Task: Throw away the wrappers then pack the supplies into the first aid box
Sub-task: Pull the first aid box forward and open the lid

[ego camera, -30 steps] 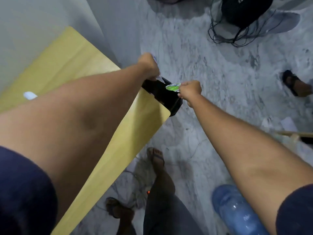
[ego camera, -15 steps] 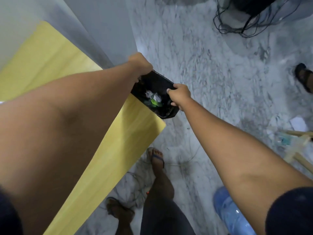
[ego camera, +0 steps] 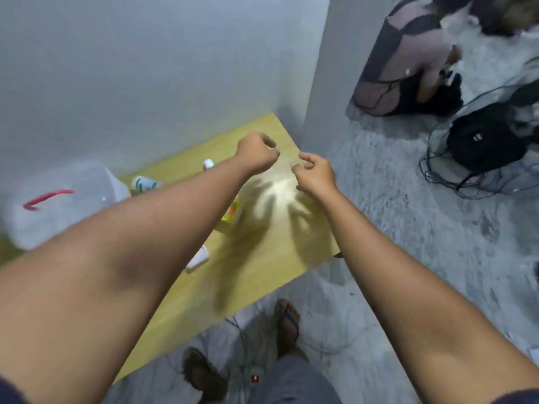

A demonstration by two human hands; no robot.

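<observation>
Hands empty, left (ego camera: 256, 153) loosely fisted, right (ego camera: 313, 173) half-curled; supplies (ego camera: 232, 212) lie near-left under your left forearm, box (ego camera: 67, 205) farther left.

- Dim, cool indoor light; the grey wall (ego camera: 131, 68) is evenly lit.
- A bright glare patch sits on the counter (ego camera: 280, 188), with dark finger-shaped shadows spreading from it toward 6 o'clock.
- Motion blur smears the clear box (ego camera: 64, 205) at 9 o'clock.
- Wide-angle stretch enlarges both forearms at the bottom corners.
</observation>
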